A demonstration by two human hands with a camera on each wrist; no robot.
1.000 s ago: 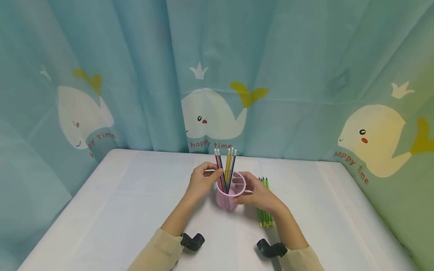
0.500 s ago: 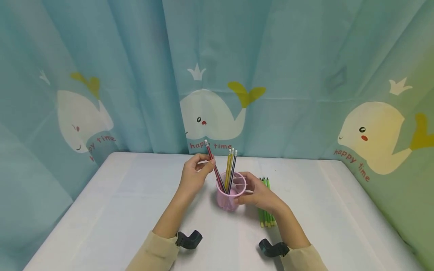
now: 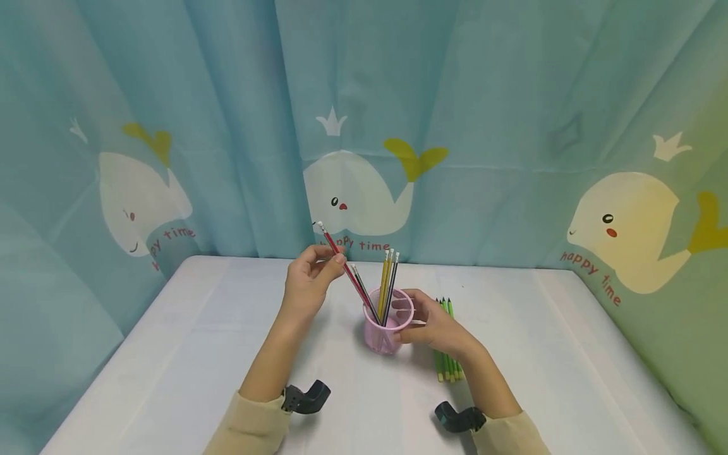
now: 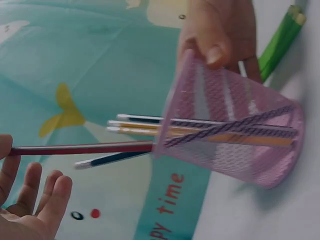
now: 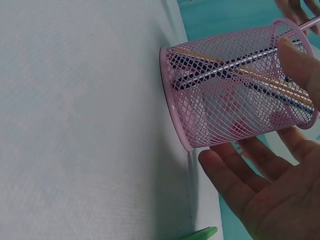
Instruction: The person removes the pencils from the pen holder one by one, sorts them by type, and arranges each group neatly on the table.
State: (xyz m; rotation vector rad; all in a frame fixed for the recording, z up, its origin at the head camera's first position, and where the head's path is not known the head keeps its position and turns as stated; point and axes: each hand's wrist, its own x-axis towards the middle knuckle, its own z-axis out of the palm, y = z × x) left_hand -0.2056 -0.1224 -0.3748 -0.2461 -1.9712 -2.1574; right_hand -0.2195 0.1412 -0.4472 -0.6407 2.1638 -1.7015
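Observation:
In the head view a pink mesh pen holder (image 3: 380, 341) stands upright on the table with yellow pencils (image 3: 385, 278) and dark pencils (image 3: 364, 287) leaning in it. My left hand (image 3: 307, 278) pinches a red pencil (image 3: 348, 270) near its eraser end. That pencil slants up to the left, its lower end still at the holder's mouth. My right hand (image 3: 440, 328) grips the holder from the right, thumb at the near side; the right wrist view shows its fingers (image 5: 245, 175) around the mesh. Close by the right hand lie green pencils (image 3: 446, 363), partly covered by it.
The white table (image 3: 188, 354) reaches back to a blue-green curtain (image 3: 500, 126) printed with whales. Dark wrist cameras (image 3: 307, 398) sit on both wrists.
My left hand has drawn the red pencil up and left, partly out of the pen holder. A dark pencil now leans left there. The right hand keeps its hold on the holder.

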